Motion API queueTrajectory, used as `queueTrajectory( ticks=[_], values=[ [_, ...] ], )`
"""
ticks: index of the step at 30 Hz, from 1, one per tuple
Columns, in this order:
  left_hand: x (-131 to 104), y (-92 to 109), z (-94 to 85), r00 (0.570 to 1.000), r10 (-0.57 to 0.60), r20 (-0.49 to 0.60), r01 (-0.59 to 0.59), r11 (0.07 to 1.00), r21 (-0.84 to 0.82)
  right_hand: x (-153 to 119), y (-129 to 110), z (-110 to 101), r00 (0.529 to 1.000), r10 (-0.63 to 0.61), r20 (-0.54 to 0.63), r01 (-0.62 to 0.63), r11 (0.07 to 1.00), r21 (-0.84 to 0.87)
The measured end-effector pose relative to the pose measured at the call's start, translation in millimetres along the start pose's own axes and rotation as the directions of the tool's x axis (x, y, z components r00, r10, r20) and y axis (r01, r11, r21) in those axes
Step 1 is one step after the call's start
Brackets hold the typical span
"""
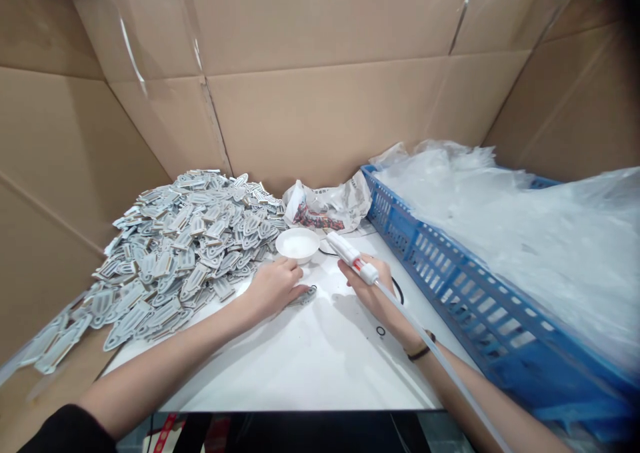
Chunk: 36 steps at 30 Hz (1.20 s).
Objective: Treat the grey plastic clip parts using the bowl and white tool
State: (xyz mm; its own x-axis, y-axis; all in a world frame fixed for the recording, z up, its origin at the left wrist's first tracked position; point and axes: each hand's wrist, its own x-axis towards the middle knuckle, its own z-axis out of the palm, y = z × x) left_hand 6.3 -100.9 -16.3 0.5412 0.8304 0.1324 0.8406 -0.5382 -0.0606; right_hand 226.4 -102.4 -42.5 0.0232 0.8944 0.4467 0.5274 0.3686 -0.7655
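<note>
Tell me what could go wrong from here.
The left hand is close beside the white bowl, so a nudge might shift or tip it. The heap of grey pieces is piled high near the left forearm and could slide if bumped. The dark cord beside the right hand might snag as the white tool is moved.

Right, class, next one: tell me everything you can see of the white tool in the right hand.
The white tool is slim and roughly tube-shaped, apparently plastic, with a red-and-white section ahead of its thick white rear end. From there a long, pale rod or tube runs back across the forearm. The right hand grips it; its front end points forward and leftward, near the white bowl.
</note>
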Motion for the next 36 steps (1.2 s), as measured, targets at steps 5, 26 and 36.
queueTrajectory(
  ticks=[5, 26, 36],
  values=[
    [34.7, -15.0, -10.2, 0.995, -0.096, -0.037, 0.099, 0.992, 0.084, 1.3, 5.5, 2.5, 1.0, 0.006, 0.02, -0.006, 1.0, -0.018],
    [64.0, -52.4, -39.3, 0.999, -0.04, 0.003, 0.039, 0.965, -0.26, 3.1, 15.1, 6.5, 0.999, 0.023, 0.023, -0.023, 1.0, 0.019],
    [28.7, -41.2, -25.8, 0.997, -0.075, 0.027, 0.074, 0.751, -0.656, 4.8, 13.9, 6.0, 0.999, 0.042, -0.019, -0.042, 0.999, -0.011]
  ],
)
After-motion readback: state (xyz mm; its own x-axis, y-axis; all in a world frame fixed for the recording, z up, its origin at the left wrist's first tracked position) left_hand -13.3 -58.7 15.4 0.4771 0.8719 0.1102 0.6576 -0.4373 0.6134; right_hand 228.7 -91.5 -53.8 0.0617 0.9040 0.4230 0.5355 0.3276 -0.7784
